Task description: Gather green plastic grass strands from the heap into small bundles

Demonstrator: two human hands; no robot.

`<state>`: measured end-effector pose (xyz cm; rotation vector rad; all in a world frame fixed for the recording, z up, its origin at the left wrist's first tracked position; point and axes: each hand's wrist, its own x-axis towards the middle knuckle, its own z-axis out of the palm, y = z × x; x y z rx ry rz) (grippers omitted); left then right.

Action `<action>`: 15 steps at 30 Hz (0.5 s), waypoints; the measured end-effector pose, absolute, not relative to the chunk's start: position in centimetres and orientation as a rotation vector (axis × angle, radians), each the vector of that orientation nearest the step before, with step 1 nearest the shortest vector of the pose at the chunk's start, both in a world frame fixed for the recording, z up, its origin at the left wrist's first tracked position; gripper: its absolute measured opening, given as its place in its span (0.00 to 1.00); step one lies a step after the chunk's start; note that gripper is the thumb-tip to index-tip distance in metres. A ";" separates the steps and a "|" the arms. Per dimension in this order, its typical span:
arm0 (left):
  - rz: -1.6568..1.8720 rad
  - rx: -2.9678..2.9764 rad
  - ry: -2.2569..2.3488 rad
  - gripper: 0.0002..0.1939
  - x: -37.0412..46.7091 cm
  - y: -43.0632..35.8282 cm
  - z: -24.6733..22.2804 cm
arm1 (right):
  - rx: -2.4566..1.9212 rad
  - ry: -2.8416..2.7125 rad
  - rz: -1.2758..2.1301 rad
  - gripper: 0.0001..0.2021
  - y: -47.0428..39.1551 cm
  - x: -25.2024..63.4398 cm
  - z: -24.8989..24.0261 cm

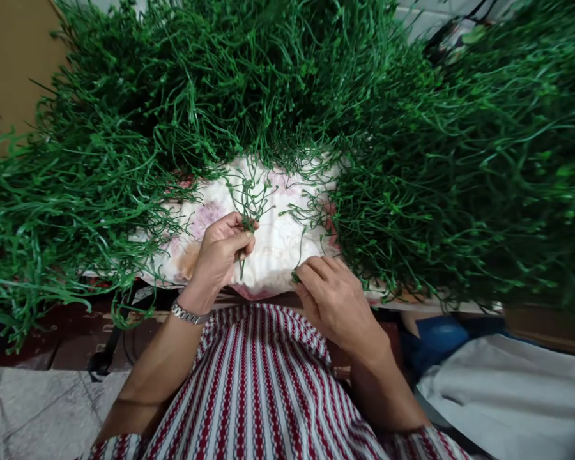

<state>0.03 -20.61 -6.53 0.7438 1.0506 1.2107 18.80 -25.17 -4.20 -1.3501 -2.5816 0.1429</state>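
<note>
My left hand (227, 246), with a metal watch on the wrist, pinches a small bunch of thin green stems (250, 198). The bunch fans out above the fingers, and its lower end sticks out below them. To the right, my right hand (333, 297) is closed around a green stem (301, 246), with a bit of green showing at the fingertips. Both hands are over a white floral cloth (273, 249), near its front edge, and they are apart from each other.
Large heaps of green stems lie at the left (76, 211), at the back (249, 70) and at the right (441, 191). A pale cloth-like sheet (512, 390) is at the lower right. Light floor (38, 409) shows at the lower left.
</note>
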 end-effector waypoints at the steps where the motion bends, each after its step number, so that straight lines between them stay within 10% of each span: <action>1: 1.213 0.753 1.065 0.09 -0.1 -20.9 -6.4 | -1.400 -2.585 0.080 0.06 -25.1 19.0 -4.1; 15: 1.267 0.778 1.143 0.15 -0.4 -22.6 -7.0 | -1.315 -2.438 -0.028 0.05 -24.8 19.9 -1.6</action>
